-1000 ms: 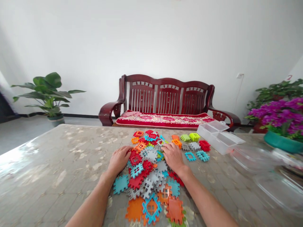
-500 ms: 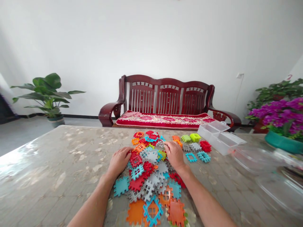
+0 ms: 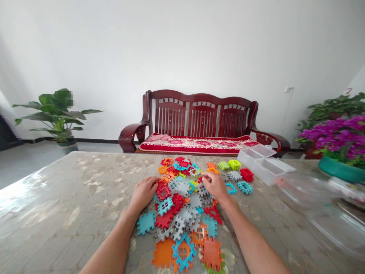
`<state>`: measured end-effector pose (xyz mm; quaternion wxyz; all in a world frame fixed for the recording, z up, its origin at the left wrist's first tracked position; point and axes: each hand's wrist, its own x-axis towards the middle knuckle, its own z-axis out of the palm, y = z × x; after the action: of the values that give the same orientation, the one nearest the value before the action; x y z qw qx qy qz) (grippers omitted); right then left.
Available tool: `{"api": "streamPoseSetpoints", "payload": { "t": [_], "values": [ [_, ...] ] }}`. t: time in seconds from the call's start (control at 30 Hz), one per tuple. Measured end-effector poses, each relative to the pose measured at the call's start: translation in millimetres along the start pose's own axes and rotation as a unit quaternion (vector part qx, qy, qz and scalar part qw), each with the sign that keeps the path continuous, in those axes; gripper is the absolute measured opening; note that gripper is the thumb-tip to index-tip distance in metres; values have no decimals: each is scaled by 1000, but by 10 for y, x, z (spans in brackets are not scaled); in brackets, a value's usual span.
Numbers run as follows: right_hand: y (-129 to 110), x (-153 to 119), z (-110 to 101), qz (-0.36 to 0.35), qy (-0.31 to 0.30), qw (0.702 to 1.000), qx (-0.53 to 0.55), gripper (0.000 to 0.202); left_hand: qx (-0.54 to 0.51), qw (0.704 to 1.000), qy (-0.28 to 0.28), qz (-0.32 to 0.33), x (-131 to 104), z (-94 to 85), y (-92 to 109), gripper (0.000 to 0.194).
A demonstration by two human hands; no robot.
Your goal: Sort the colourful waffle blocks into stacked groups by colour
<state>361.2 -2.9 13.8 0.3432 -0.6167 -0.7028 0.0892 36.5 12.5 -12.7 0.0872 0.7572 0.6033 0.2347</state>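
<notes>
Dozens of toothed plastic pieces [image 3: 182, 187], mainly red, blue, grey and orange, lie in a loose heap between the two hands, apparently so that both can reach them. The left hand [image 3: 145, 192] rests with bent fingers at the heap's left edge, perhaps steadying it; the right hand [image 3: 216, 187] brings thumb and fingertips near one another at the right edge. Whether either grip holds a piece cannot be told. Beyond, the lime stack [image 3: 234, 164] and red stack [image 3: 246, 174] seem set apart by colour on the counter [image 3: 85, 205], near the clear box [image 3: 264, 173]. Compared with half a second earlier, the right hand lies farther right, exposing more grey pieces [image 3: 204, 194]; the left is essentially unmoved.
</notes>
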Motion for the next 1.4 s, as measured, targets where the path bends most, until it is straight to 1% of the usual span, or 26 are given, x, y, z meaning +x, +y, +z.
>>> {"api": "streamPoseSetpoints", "payload": {
  "t": [0.1,0.2,0.33,0.4,0.47,0.57,0.7,0.8,0.87,0.93,1.03,1.1,1.17,1.23,1.3,1.4],
  "values": [
    [-33,-19,-39,18,0,1000,-13,31,2,1000,2,0,4,8,-6,38],
    [-102,-61,-112,16,-28,999,-35,34,2,1000,5,2,6,10,-4,38],
    [-253,-164,-210,25,-60,990,-123,34,9,1000,-3,0,3,0,10,39],
    [-332,-231,-233,36,-67,982,-175,38,15,1000,-5,-3,2,-6,16,40],
    [-397,-296,-231,34,-74,973,-214,42,19,1000,-5,-3,2,-9,18,40],
    [-448,-361,-197,24,-81,965,-247,39,19,1000,-8,-3,3,-5,11,40],
    [-446,-379,-149,17,-82,959,-272,30,17,1000,-1,1,11,14,-16,40],
    [-426,-382,-126,20,-79,956,-281,30,14,1000,3,5,19,31,-43,40],
    [-413,-381,-122,16,-73,959,-272,30,16,1000,7,6,24,42,-58,40],
    [-395,-363,-139,0,-58,970,-237,33,18,1000,9,10,26,51,-70,40],
    [-316,-272,-226,-31,-9,988,-148,41,16,1000,8,13,24,58,-81,40],
    [-194,-175,-327,-23,38,994,-102,45,14,1000,6,12,24,60,-87,40],
    [-7,-76,-448,31,76,993,-89,48,13,1000,3,11,26,60,-90,40],
    [222,0,-568,117,96,982,-114,50,12,1000,-1,11,28,57,-87,40],
    [445,40,-669,181,78,969,-151,49,10,1000,-3,10,30,52,-78,40],
    [673,52,-774,219,54,953,-204,50,10,1000,0,7,29,46,-61,40]
  ]
}}
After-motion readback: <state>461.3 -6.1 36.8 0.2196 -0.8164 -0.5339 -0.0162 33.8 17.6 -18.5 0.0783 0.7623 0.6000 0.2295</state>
